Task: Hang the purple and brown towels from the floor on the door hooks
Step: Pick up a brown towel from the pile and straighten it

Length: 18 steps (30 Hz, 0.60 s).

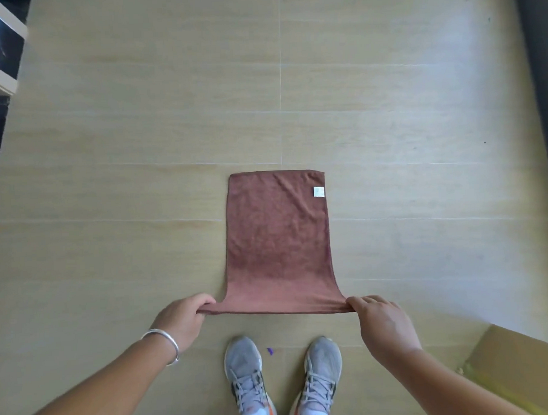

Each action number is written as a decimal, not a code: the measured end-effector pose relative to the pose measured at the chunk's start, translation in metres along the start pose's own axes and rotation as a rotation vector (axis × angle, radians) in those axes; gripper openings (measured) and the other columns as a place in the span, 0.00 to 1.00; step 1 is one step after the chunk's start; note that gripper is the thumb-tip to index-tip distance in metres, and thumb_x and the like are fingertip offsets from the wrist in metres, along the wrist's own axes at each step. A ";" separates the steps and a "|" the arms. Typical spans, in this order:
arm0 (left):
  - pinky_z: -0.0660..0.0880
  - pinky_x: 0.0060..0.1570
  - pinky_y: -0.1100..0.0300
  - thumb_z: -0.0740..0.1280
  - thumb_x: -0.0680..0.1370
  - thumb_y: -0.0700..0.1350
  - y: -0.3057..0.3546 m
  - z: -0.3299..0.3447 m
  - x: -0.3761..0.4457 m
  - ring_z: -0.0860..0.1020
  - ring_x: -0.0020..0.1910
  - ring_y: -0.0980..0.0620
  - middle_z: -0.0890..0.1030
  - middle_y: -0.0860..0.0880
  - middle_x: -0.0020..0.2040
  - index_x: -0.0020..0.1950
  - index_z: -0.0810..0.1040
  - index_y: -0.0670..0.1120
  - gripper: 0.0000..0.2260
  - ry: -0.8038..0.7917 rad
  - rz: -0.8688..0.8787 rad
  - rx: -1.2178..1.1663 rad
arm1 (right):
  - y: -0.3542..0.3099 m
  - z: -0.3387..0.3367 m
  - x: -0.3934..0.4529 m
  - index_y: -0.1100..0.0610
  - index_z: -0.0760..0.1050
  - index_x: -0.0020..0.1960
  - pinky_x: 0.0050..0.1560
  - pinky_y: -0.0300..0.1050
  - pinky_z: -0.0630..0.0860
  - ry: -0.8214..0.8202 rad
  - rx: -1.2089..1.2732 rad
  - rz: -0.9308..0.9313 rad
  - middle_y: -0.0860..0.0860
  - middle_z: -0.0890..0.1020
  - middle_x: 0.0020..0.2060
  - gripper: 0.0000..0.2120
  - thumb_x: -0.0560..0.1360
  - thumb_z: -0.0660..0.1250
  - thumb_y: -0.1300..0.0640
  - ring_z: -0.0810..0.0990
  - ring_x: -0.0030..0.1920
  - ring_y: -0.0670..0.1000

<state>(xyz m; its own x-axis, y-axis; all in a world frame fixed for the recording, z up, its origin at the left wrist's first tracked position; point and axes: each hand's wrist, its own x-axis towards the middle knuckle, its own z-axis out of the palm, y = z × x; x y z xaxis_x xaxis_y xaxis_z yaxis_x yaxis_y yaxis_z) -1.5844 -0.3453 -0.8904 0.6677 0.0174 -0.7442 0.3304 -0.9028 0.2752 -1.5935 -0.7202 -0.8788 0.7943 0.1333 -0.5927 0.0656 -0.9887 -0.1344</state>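
Brown towel (277,238) lay flat on the floor (140,150) toward twelve o'clock of the shoes; left hand (180,319) and right hand (384,323) pinched its near corners. Probably light, limp cloth, best held there.

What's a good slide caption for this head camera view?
Both hands, left hand and right hand, pinch the brown towel by its near corners above the floor.

**Bright daylight, soft picture**

The wooden floor (139,134) is evenly bright. A pale glare lies on it at the right (467,85), washing out the grain. Shadows are weak. Edges bend from the wide lens, and the whole picture is slightly soft.
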 end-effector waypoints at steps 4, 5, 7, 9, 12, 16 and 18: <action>0.76 0.47 0.55 0.70 0.75 0.42 0.003 -0.007 0.058 0.81 0.44 0.51 0.84 0.55 0.41 0.45 0.82 0.54 0.06 0.106 0.039 -0.193 | 0.003 0.000 0.061 0.49 0.76 0.50 0.39 0.46 0.63 0.087 0.018 0.023 0.48 0.83 0.44 0.10 0.74 0.60 0.59 0.78 0.49 0.53; 0.77 0.47 0.55 0.71 0.75 0.42 0.004 -0.010 0.077 0.81 0.44 0.51 0.84 0.54 0.41 0.44 0.81 0.55 0.06 0.137 0.055 -0.216 | 0.003 -0.002 0.082 0.50 0.77 0.50 0.39 0.46 0.65 0.127 0.036 0.041 0.48 0.83 0.44 0.09 0.74 0.61 0.59 0.78 0.48 0.54; 0.77 0.48 0.53 0.70 0.75 0.42 0.006 -0.018 0.120 0.81 0.44 0.49 0.84 0.53 0.42 0.46 0.80 0.55 0.07 0.208 0.083 -0.246 | 0.005 -0.009 0.128 0.50 0.79 0.51 0.40 0.47 0.68 0.236 0.098 0.089 0.51 0.83 0.44 0.09 0.75 0.62 0.59 0.78 0.47 0.57; 0.77 0.50 0.52 0.69 0.76 0.43 0.006 -0.028 0.169 0.81 0.47 0.47 0.84 0.51 0.45 0.51 0.80 0.52 0.06 0.301 0.100 -0.260 | 0.007 -0.017 0.179 0.51 0.80 0.52 0.39 0.47 0.67 0.349 0.173 0.134 0.53 0.83 0.44 0.10 0.76 0.61 0.59 0.79 0.46 0.59; 0.75 0.54 0.52 0.66 0.78 0.44 0.010 -0.045 0.251 0.80 0.53 0.46 0.83 0.50 0.53 0.61 0.77 0.51 0.12 0.411 0.116 -0.212 | 0.013 -0.023 0.261 0.50 0.79 0.53 0.39 0.45 0.67 0.445 0.223 0.186 0.53 0.83 0.45 0.10 0.77 0.60 0.57 0.79 0.47 0.58; 0.71 0.62 0.49 0.66 0.77 0.47 0.028 -0.050 0.355 0.73 0.66 0.45 0.74 0.46 0.68 0.75 0.62 0.52 0.27 0.428 0.147 -0.109 | 0.025 -0.013 0.363 0.48 0.71 0.66 0.49 0.46 0.71 0.449 0.220 0.246 0.51 0.78 0.58 0.19 0.76 0.60 0.57 0.76 0.57 0.56; 0.68 0.66 0.49 0.67 0.77 0.49 0.037 -0.033 0.383 0.67 0.70 0.44 0.67 0.44 0.72 0.78 0.56 0.50 0.32 0.463 0.176 0.040 | 0.024 0.001 0.394 0.50 0.63 0.70 0.52 0.48 0.70 0.421 0.127 0.244 0.51 0.72 0.63 0.23 0.75 0.62 0.56 0.72 0.61 0.56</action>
<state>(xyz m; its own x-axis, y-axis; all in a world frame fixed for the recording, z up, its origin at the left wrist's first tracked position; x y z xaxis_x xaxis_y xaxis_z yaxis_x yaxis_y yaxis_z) -1.2941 -0.3578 -1.1451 0.9403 0.0441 -0.3374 0.1660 -0.9250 0.3417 -1.2794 -0.6910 -1.1170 0.9538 -0.1653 -0.2508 -0.2053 -0.9682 -0.1427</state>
